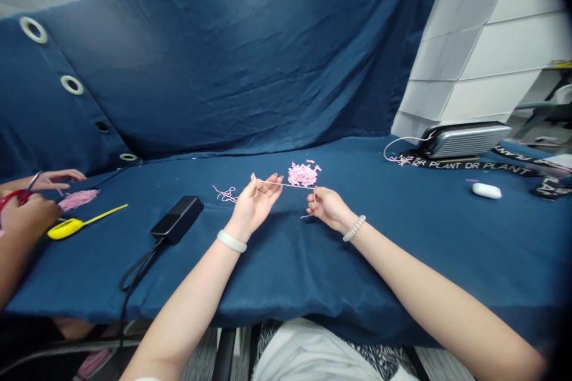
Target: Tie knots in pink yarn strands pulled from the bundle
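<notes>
Well, pink yarn point(302, 174) on navy cloth point(429, 250)

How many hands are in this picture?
4: the person's left hand and right hand stretch a pink strand at centre; a co-worker's upper hand and lower hand at far left.

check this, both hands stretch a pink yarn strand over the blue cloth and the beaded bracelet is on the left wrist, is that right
No: the beaded bracelet is on the right wrist, as the head view shows; the left wrist has a smooth white bangle. The left hand and right hand do stretch the pink yarn strand over the blue cloth.
</notes>
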`<state>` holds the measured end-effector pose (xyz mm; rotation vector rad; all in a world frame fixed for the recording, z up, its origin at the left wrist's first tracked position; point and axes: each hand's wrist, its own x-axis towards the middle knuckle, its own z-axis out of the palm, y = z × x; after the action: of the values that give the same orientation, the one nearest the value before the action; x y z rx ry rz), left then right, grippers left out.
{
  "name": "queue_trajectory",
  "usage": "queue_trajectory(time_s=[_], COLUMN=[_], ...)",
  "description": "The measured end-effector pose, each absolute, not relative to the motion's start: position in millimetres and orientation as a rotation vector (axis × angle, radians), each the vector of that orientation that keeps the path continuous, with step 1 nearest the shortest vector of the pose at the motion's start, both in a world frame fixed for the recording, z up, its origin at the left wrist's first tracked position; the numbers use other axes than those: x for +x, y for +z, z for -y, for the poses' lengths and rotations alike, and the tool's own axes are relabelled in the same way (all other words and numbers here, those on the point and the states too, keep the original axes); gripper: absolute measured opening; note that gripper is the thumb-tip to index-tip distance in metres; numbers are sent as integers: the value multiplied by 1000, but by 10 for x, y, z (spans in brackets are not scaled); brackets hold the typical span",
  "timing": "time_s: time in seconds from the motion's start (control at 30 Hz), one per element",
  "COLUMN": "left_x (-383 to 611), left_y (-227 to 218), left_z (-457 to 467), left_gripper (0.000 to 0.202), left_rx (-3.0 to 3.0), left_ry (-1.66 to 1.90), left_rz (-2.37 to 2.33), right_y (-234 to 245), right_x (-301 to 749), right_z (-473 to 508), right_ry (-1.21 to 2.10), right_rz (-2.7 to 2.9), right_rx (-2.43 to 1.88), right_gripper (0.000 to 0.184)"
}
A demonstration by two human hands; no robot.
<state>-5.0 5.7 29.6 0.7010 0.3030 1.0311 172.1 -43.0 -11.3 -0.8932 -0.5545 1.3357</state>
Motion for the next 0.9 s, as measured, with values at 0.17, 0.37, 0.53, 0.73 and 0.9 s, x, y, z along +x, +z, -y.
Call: queue_trajectory(time_s=[0.17, 0.37, 0.53, 0.73, 0.9], left_x=[-128, -183, -185, -243, -277], left_y=[344, 361, 358, 339, 321], left_z=[-144, -218, -232, -256, -315], left_gripper=[36, 31, 25, 23, 21], left_rx=[506, 547, 599, 622, 577], left_ry=[1173, 1188, 1192, 1173, 1239], left_rz=[-348, -382, -389, -415, -501], right_y=[-123, 22, 145, 246, 190], right_x=[1632, 1761, 1943, 2073, 2156], right_z=[489, 536, 524, 526, 448], right_ry=[1413, 1527, 1477, 1288, 1112], right_rz=[742, 752, 679, 623, 500], right_rx=[-870, -741, -575, -565, -675], right_gripper=[21, 21, 14, 15, 19])
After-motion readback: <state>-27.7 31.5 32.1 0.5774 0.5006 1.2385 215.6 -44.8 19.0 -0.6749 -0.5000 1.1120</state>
